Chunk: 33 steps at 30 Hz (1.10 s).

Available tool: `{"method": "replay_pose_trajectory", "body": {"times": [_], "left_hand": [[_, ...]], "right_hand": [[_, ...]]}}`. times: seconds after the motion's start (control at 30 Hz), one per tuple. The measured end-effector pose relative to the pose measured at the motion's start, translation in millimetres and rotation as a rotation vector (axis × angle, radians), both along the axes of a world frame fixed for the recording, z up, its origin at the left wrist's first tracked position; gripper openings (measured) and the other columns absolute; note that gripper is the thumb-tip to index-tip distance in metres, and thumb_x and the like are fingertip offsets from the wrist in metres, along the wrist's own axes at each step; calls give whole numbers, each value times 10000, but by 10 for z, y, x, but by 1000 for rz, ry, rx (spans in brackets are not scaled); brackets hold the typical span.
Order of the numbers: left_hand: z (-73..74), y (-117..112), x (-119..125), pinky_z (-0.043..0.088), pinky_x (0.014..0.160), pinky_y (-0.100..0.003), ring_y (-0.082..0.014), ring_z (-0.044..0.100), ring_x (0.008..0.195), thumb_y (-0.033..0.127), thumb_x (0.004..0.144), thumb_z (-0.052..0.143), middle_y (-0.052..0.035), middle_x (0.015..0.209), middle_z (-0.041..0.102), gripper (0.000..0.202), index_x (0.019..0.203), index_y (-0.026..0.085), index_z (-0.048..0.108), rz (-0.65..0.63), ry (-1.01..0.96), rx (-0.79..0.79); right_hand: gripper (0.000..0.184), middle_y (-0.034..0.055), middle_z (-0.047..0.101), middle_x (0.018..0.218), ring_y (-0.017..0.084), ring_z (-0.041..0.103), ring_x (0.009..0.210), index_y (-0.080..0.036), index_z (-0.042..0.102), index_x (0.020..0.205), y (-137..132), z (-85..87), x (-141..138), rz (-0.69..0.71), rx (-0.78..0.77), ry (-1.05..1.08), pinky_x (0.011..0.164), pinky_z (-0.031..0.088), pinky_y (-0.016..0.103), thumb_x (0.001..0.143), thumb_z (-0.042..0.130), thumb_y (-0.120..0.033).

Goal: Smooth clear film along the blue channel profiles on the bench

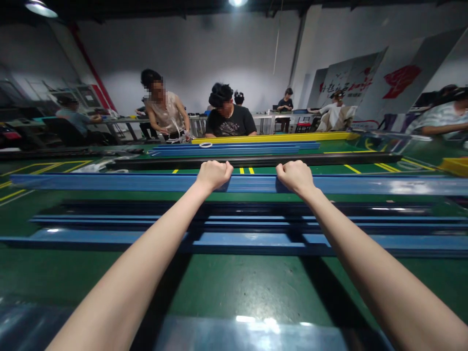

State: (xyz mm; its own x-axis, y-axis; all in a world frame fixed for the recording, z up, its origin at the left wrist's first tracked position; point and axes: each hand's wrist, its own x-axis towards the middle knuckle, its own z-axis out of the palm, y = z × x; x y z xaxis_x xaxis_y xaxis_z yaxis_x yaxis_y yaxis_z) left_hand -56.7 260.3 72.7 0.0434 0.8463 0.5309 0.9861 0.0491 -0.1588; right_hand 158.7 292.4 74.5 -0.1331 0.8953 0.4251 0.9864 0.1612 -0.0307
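Both my arms stretch forward over a green floor. My left hand [214, 174] and my right hand [295, 176] are each curled into a fist over the far edge of a long blue strip [109, 183] that runs across the whole view. The hands sit about a shoulder's width apart on it. Nearer to me lie more long blue strips [256, 242] and black strips [127, 207], side by side and parallel.
Beyond the held strip lie a black strip [329, 159], further blue strips [237, 146] and a yellow strip [278, 138]. Two people [228, 117] work behind them, others sit at tables at the back. Yellow lines mark the floor.
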Motion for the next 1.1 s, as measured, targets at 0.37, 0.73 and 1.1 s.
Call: {"method": "replay_pose_trajectory", "body": {"times": [0.37,0.73,1.1], "left_hand": [[191,-412,78,437,544,-326,-282,642,675,284,834,233,-184,674,664,527,655,66,678,-92,74,86],[-52,-1039,97,339,441,-250,-211,603,522,251,825,272,-129,571,646,473,576,110,649,-180,100,127],[-382,-1432,108,171,379,-233,-149,507,373,206,814,315,-69,402,557,450,445,140,563,-328,145,306]], "right_hand": [[507,206,666,734,281,613,701,-67,716,772,-441,113,136,9,185,0,589,389,323,832,273,-306],[494,167,669,660,243,610,606,-103,707,648,-1013,-82,192,83,222,-58,506,324,286,831,289,-294],[463,97,663,583,164,574,505,-144,659,541,-1460,-455,281,156,309,-27,460,216,265,829,322,-279]]}}
